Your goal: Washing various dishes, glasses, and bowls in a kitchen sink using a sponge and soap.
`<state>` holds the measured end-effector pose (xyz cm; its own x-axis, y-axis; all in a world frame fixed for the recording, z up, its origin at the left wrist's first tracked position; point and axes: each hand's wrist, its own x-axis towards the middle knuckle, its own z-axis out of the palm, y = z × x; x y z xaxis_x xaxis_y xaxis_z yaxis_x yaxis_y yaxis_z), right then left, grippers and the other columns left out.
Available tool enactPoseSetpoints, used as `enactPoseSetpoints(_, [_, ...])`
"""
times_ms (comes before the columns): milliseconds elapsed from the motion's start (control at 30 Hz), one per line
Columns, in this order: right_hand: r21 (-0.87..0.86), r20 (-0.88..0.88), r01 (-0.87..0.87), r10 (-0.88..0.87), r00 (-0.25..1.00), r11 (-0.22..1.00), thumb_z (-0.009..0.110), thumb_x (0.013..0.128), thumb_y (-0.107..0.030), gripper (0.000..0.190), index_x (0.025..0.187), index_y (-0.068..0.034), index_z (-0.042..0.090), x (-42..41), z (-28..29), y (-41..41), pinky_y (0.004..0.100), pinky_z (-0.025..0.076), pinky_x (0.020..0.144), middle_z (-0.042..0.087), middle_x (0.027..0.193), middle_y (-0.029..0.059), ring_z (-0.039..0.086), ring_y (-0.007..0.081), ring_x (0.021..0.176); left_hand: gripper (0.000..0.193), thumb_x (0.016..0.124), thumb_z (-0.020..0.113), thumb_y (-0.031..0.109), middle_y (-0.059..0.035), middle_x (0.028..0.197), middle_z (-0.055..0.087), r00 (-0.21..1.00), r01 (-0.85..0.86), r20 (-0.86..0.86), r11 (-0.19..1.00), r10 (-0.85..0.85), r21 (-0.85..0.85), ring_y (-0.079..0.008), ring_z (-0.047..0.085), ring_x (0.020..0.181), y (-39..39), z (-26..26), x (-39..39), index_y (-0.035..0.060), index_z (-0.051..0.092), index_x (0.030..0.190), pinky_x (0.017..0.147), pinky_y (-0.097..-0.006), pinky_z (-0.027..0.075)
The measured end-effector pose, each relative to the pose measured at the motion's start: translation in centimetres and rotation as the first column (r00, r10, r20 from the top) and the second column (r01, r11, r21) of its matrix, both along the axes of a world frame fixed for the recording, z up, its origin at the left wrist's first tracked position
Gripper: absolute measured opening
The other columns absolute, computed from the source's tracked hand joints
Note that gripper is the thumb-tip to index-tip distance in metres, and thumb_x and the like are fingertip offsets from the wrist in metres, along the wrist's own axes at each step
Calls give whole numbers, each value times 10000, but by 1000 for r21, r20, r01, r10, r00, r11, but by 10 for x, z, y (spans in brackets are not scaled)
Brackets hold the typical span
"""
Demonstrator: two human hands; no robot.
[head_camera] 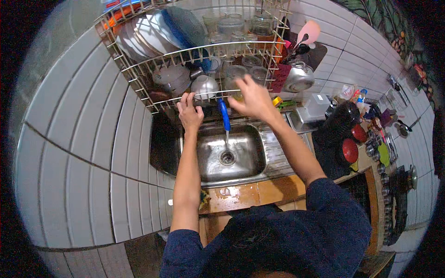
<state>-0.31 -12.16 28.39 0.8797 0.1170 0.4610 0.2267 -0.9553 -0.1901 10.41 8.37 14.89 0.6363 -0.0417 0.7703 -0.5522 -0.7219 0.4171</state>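
Observation:
My left hand (190,113) rests its fingertips at the lower front wire of a metal dish rack (222,44), just beside an upturned white bowl (204,87). My right hand (251,99), blurred, is raised at the same wire, in front of a glass jar (235,72); whether it touches or grips anything is unclear. Between my hands hangs a blue tap spout (224,114). A thin stream of water runs from it into the stainless steel sink (212,166), onto the drain (227,157).
Plates (149,33) and glasses fill the rack. A metal kettle (299,77) hangs at its right. The ribbed drainboard (280,153), a clear plastic container (317,104) and red-lidded pots (349,150) lie to the right. A white tiled wall (87,146) bounds the left.

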Motion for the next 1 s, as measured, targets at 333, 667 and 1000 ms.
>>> enactPoseSetpoints(333, [32, -463, 534, -461, 757, 845, 701, 710, -252, 402, 1007, -21, 560, -149, -254, -115, 433, 495, 736, 591, 937, 181, 600, 337, 828, 542, 667, 617, 104, -156, 1213, 475, 980, -105, 174, 994, 102, 6, -336, 428, 1184, -14, -17, 25, 86, 468, 1188, 982, -490, 323])
enactPoseSetpoints(667, [13, -380, 844, -778, 501, 537, 759, 614, -477, 863, 1235, 15, 415, -177, -324, -203, 515, 401, 916, 448, 1208, 280, 413, 462, 1133, 492, 684, 597, 87, -147, 1205, 451, 967, -96, 237, 995, 94, -4, -362, 441, 1149, -28, -12, 19, 87, 474, 1160, 954, -492, 348])
enactPoseSetpoints(1000, [102, -176, 692, -671, 720, 715, 782, 597, -430, 628, 1004, 5, 582, -129, -320, -164, 445, 474, 810, 581, 1036, 229, 565, 401, 935, 547, 685, 567, 68, -152, 1257, 443, 987, -71, 147, 997, 67, 24, -395, 450, 1107, -16, -12, 11, 114, 462, 1219, 944, -486, 378])
